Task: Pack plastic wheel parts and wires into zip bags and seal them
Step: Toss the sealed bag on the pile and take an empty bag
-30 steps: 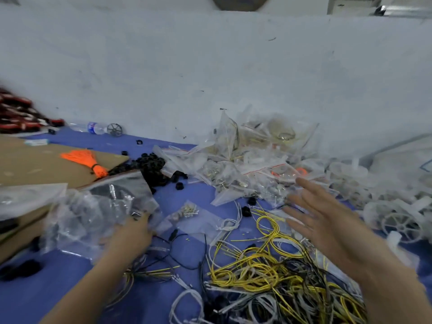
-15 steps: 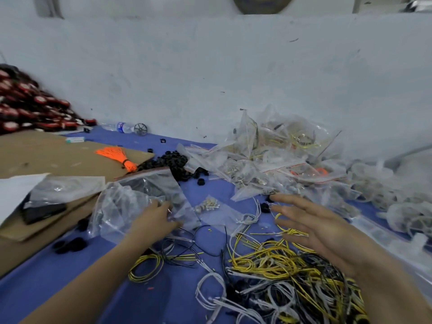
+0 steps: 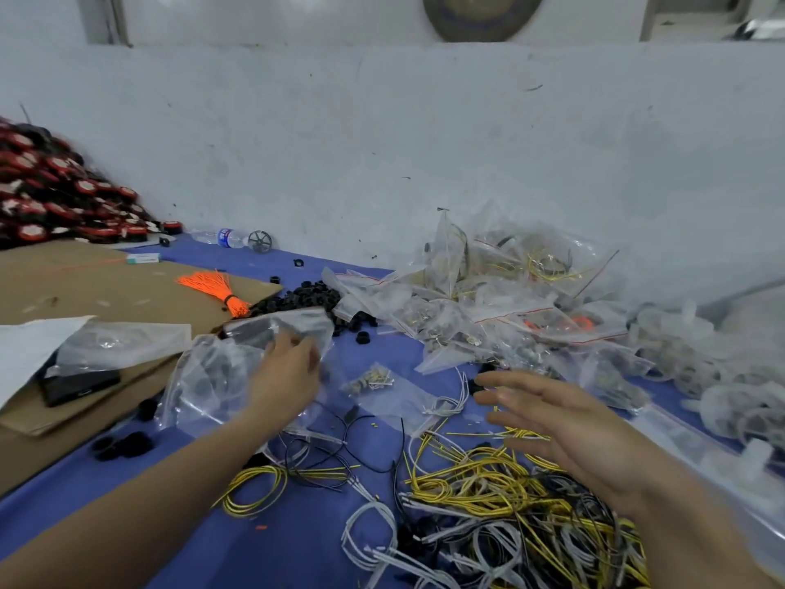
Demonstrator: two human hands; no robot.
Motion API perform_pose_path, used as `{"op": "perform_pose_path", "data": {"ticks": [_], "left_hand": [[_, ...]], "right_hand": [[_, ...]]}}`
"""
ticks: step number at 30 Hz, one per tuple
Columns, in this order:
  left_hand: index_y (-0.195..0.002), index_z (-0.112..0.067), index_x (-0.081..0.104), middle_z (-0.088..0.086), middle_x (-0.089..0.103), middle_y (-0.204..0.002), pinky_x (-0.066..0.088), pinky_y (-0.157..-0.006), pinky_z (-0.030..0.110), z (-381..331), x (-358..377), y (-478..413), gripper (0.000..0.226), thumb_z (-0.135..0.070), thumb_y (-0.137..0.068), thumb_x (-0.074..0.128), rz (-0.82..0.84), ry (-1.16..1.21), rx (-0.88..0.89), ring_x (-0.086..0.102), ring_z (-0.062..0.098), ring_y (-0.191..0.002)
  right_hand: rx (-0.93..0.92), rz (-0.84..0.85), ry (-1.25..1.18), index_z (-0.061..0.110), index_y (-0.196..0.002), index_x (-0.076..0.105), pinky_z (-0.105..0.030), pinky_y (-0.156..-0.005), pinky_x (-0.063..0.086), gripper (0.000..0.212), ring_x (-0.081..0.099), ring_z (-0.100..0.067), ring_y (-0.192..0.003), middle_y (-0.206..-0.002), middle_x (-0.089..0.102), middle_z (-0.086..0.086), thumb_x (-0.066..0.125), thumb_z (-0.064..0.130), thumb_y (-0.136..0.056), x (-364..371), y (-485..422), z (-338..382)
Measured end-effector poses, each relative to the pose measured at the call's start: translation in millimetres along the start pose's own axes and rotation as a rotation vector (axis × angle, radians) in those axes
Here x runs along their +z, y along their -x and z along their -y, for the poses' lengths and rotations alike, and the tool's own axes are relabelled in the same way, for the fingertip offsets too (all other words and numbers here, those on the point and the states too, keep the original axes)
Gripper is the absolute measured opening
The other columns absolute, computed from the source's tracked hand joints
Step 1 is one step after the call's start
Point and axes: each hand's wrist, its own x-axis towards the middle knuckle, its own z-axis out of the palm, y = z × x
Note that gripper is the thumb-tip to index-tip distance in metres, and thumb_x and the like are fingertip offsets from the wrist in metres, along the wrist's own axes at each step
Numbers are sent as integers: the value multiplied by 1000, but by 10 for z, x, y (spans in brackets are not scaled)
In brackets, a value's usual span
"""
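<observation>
Cardboard [image 3: 85,286]: far left, with an orange tie bundle [image 3: 216,286] lying on it.
Zip bags [image 3: 212,376]: a loose clear stack at the cardboard's edge.
Left hand [image 3: 289,371]: laid on that stack near the top bag's rim; too blurred to tell pinching from pressing.
Black wheel parts [image 3: 306,295]: heaped just behind the bags.
Wires [image 3: 488,482]: yellow, grey and black, tangled in front.
Right hand [image 3: 573,427]: fingers straight and spread, holding nothing, above the wires.
Doing it well: I'd peel off 1 bag, keep the rest pinned flat, and let the right hand spread its mouth before any parts go in.

Crumpled clear zip bag [image 3: 221,376] left of tangled wires [image 3: 488,495] (yellow, black, white) on blue cloth
</observation>
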Motion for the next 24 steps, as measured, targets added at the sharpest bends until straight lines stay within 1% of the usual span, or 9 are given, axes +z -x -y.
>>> {"op": "perform_pose_path", "data": {"ticks": [3, 5, 8, 10, 14, 18, 20, 22, 24], "left_hand": [[-95, -11, 59, 9, 48, -122, 38, -91, 37, -546, -280, 68, 6, -15, -91, 56, -184, 224, 111, 45, 33, -114], [-91, -9, 56, 9, 51, -118, 36, -89, 23, -989, -472, 214, 5, -6, -89, 58, -170, 480, 307, 50, 27, -111], [-89, -1, 55, 14, 54, -112, 41, -89, 23, -1518, -529, 578, 10, 6, -83, 60, 63, 591, 871, 53, 23, -103], [-89, 2, 54, 17, 54, -109, 43, -89, 30, -1673, -419, 775, 8, 3, -86, 61, 275, 686, 1088, 52, 24, -102], [-100, -9, 56, 7, 58, -119, 44, -93, 36, -1518, -105, 564, 12, -19, -95, 53, 324, 719, 937, 54, 19, -115], [-129, -17, 46, 9, 48, -130, 42, -94, 40, -862, 224, -259, 34, -24, -96, 46, 314, -169, 470, 49, 30, -116], [-126, -17, 47, 14, 49, -122, 43, -91, 41, -487, 309, -510, 30, -24, -97, 44, 508, -432, 241, 52, 30, -104], [-102, -14, 56, 16, 55, -97, 46, -76, 38, -237, 389, -602, 13, -13, -96, 44, 574, -432, 252, 51, 23, -75], [-107, -17, 61, 15, 59, -101, 46, -76, 34, -59, 456, -617, 22, -5, -95, 45, 550, -370, 235, 55, 26, -84]], "right_hand": [[-8, -44, -188, 37, -110, 67, -36, -92, 51, 49, 67, -13, -102, -115, 69, 1, 64, 53, -64, 123, -101, -41], [19, -54, -399, 32, -121, 58, -40, -85, 55, 67, 68, -22, -100, -118, 64, -7, 67, 56, -59, 220, -170, -65], [-3, -68, -616, 22, -105, 69, -40, -75, 58, 47, 69, -22, -91, -105, 68, -16, 66, 52, -69, 263, -229, -60], [33, -247, -773, 10, -106, 69, -38, -72, 58, 37, 67, -23, -86, -104, 71, -16, 61, 39, -84, 168, -265, -111], [-35, -408, -962, 8, -110, 59, -39, -57, 58, 30, 69, -27, -87, -102, 70, -13, 33, 21, -101, -183, -187, -141], [-103, -451, -826, 16, -74, 77, -27, -51, 57, 48, 71, -11, -69, -82, 74, -3, 37, 11, -98, -509, -54, -186], [-122, -409, -817, 17, -92, 72, -32, -48, 56, 37, 72, -16, -74, -87, 75, -6, 37, 6, -96, -615, -10, -208], [-147, -391, -809, 21, -119, 55, -34, -52, 57, 37, 72, -22, -84, -99, 73, -9, 38, 1, -94, -671, 1, -219], [-161, -406, -781, 21, -130, 46, -34, -58, 59, 41, 72, -22, -85, -101, 73, -12, 40, 3, -94, -676, -15, -243]]}}
